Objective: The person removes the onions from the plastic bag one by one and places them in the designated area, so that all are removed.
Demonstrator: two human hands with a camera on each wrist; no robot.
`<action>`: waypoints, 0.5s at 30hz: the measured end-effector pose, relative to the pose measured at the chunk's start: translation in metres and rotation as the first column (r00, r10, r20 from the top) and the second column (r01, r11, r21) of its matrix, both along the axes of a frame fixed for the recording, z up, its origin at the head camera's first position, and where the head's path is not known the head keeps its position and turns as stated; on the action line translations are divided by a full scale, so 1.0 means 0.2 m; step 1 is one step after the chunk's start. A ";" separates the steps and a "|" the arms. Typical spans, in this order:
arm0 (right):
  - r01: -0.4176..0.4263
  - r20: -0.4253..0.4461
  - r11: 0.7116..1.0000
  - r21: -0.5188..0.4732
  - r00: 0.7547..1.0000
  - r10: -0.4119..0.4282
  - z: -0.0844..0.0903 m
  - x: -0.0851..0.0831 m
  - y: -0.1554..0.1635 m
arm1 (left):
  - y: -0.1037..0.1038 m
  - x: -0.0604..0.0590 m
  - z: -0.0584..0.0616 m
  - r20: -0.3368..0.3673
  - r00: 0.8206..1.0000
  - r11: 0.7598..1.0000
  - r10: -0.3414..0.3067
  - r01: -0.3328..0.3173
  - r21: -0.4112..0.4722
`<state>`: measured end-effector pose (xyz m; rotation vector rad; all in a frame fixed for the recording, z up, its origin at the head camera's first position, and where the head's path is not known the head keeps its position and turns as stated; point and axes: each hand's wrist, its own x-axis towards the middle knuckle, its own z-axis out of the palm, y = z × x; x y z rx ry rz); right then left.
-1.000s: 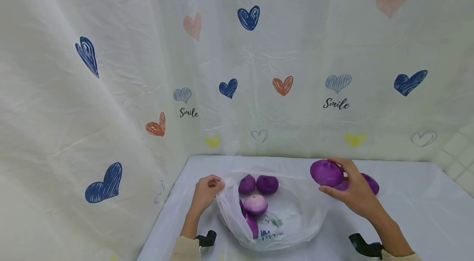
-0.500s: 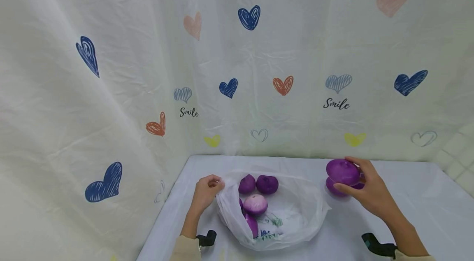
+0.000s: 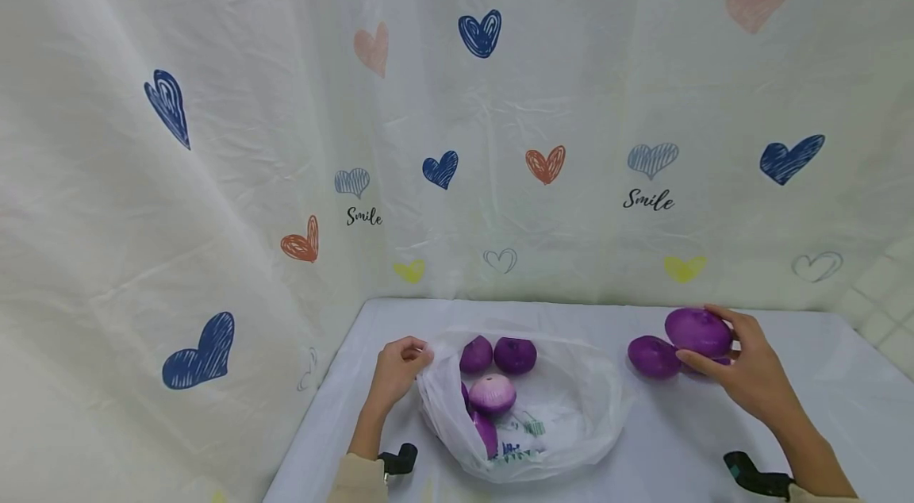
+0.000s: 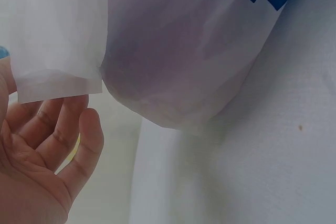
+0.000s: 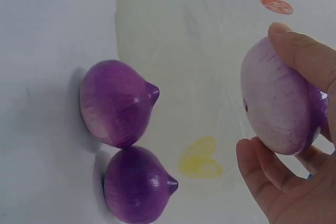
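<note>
The right hand (image 3: pixel 757 376) is gripping a purple onion (image 3: pixel 698 331) between thumb and curled fingers, above the far right of the tabletop (image 3: pixel 714 439); in the right wrist view the onion's (image 5: pixel 278 108) flattened sides are facing left and right, its long axis running near-vertical in that picture; which way its tip is pointing cannot be told. Two more onions (image 5: pixel 116 102) are lying on the tabletop beside it, their tips pointing right in that view. The left hand (image 3: pixel 396 372) is pinching the rim of a white plastic bag (image 3: pixel 571 416) at the left; the bag is holding four onions (image 3: pixel 491 393); its blue and green print is unreadable. The curtain (image 3: pixel 214 170) behind is reading "Smile" twice.
</note>
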<state>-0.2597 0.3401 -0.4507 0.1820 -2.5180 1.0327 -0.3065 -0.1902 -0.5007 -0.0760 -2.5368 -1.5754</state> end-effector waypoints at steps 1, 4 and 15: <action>0.010 0.019 1.000 -0.002 1.000 -0.010 -0.01 0.00 0.01 | 0.00 0.00 0.00 0.001 1.000 1.000 -0.001 0.001 0.002; 0.047 0.068 0.999 0.002 0.997 -0.047 -0.03 -0.01 0.05 | 0.00 0.00 0.00 0.003 1.000 1.000 0.000 0.000 0.004; 0.140 0.149 0.990 0.004 0.979 -0.139 -0.07 -0.01 0.18 | 0.00 0.00 0.00 0.002 1.000 1.000 -0.008 0.008 0.009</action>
